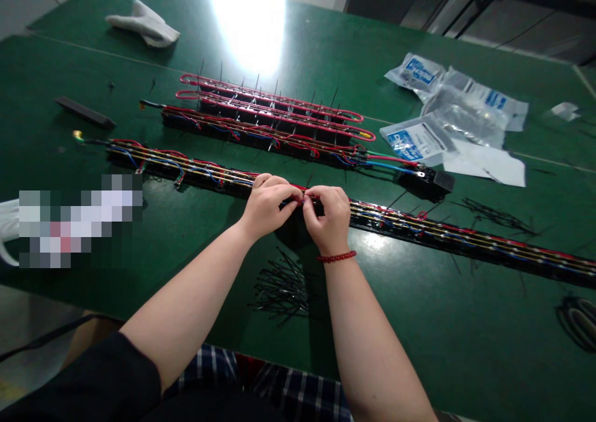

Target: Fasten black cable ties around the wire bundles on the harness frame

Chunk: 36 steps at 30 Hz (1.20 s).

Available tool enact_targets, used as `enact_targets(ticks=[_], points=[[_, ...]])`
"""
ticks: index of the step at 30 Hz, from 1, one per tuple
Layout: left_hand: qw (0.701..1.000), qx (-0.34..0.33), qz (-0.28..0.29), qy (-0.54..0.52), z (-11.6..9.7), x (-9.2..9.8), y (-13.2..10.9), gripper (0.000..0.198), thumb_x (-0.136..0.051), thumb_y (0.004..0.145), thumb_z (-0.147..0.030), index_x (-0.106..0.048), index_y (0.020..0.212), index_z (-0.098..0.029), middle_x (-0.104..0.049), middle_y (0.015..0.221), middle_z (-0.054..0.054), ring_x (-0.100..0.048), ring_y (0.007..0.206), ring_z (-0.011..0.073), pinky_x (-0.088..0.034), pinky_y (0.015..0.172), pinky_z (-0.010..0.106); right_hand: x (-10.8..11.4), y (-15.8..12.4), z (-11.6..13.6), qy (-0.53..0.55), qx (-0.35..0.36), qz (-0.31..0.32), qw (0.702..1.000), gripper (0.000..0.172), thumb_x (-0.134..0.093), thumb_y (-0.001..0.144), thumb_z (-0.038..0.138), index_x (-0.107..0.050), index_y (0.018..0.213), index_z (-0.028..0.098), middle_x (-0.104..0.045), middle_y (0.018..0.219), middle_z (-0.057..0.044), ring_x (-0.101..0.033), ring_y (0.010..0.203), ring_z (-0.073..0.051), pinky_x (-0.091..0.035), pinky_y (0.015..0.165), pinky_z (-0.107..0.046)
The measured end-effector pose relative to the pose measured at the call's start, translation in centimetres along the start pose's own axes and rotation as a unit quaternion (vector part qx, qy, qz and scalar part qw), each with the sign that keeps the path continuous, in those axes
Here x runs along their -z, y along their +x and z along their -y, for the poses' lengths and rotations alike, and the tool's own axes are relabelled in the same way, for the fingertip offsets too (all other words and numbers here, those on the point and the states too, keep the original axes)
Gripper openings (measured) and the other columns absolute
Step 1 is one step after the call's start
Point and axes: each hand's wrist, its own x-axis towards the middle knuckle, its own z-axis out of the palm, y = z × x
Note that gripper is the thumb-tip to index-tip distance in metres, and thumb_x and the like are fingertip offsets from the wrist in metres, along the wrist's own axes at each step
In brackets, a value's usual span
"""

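Note:
A long black bar (pixel 465 242) carrying red, yellow and blue wires lies across the table, and both hands meet over its middle. My left hand (pixel 270 203) is closed in a pinch at the wires. My right hand (pixel 329 214), with a red bead bracelet (pixel 336 257) at the wrist, pinches right beside it. What the fingertips hold is too small and too covered to name. A thin dark strand sticks up just behind them. Nearer to me, between the forearms, lies a loose pile of black cable ties (pixel 282 288).
Behind the bar lie a shorter wired black bar (pixel 261 133) and looped red tubes (pixel 279 102) with upright ties. Plastic packets (pixel 414 139) sit at the right, more cable ties (pixel 500 216) below them. A white glove (pixel 144 25) and a dark block (pixel 84 112) are at the left.

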Motion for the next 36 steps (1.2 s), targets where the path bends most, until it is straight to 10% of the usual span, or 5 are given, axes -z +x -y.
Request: enact_targets(ticks=[36], points=[[0.999, -0.011, 0.010, 0.032, -0.10, -0.05, -0.19, 0.011, -0.062, 0.085, -0.024, -0.068, 0.094, -0.025, -0.072, 0.105, 0.000, -0.060, 0.104, 0.0206, -0.037, 0.097, 0.039, 0.39, -0.35, 0.49, 0.034, 0.020, 0.010, 0.999, 0.008, -0.056, 0.085, 0.017, -0.057, 0.079, 0.023, -0.065, 0.078, -0.002, -0.058, 0.080, -0.021, -0.046, 0.076, -0.039]])
